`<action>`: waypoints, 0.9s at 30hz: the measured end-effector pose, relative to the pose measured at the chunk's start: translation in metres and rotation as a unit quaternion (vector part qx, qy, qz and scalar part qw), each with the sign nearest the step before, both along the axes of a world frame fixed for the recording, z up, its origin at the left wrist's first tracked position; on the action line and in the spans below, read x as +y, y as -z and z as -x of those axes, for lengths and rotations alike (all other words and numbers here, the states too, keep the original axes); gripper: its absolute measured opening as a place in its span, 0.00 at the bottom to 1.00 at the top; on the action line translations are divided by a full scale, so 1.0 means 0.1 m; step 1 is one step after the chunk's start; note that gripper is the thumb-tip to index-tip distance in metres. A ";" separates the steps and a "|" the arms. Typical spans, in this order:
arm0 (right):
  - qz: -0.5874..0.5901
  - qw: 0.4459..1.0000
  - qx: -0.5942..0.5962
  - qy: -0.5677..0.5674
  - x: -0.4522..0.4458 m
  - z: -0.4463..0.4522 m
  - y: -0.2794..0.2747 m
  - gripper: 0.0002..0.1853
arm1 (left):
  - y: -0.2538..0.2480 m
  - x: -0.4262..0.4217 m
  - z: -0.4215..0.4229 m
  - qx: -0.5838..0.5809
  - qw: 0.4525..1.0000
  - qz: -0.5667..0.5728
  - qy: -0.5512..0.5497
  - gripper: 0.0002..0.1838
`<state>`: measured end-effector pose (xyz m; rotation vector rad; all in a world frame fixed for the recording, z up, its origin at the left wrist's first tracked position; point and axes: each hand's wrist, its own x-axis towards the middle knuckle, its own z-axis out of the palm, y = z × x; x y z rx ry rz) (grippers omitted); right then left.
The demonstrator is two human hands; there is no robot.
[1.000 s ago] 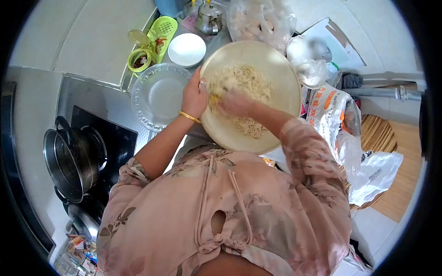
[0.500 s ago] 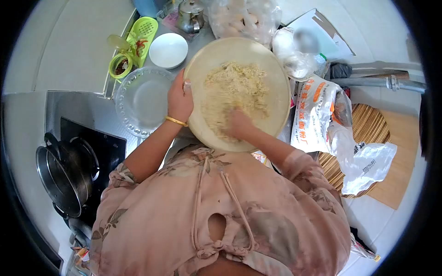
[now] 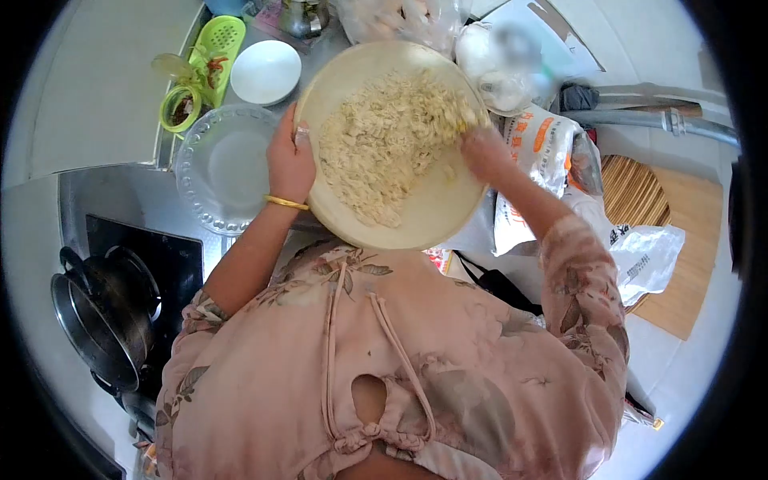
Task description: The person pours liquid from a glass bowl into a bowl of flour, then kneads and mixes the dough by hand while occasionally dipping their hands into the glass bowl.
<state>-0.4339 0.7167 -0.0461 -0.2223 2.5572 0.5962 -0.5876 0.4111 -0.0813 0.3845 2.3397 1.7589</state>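
A wide pale bowl (image 3: 436, 212) sits in front of the person's torso, a crumbly floury mixture (image 3: 376, 148) spread inside it. A clear scalloped dish (image 3: 228, 164) lies left of it, near a white bowl (image 3: 266, 72). The left hand (image 3: 290, 164) grips the pale bowl's rim; the right hand (image 3: 482, 156) is at the opposite side, its blurred fingers' state impossible to tell.
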 end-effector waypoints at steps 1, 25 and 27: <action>-0.020 0.999 -0.032 0.023 -0.16 -0.18 0.00 0.10 | 0.01 0.01 -0.01 -0.001 1.000 -0.006 -0.001 0.20; 0.408 0.870 0.021 0.278 -1.16 0.94 0.60 0.24 | -0.06 0.00 0.04 0.041 0.999 0.005 0.012 0.19; 0.395 0.894 0.029 0.211 -1.31 0.60 0.48 0.22 | -0.02 0.00 0.02 0.044 0.999 0.013 0.004 0.19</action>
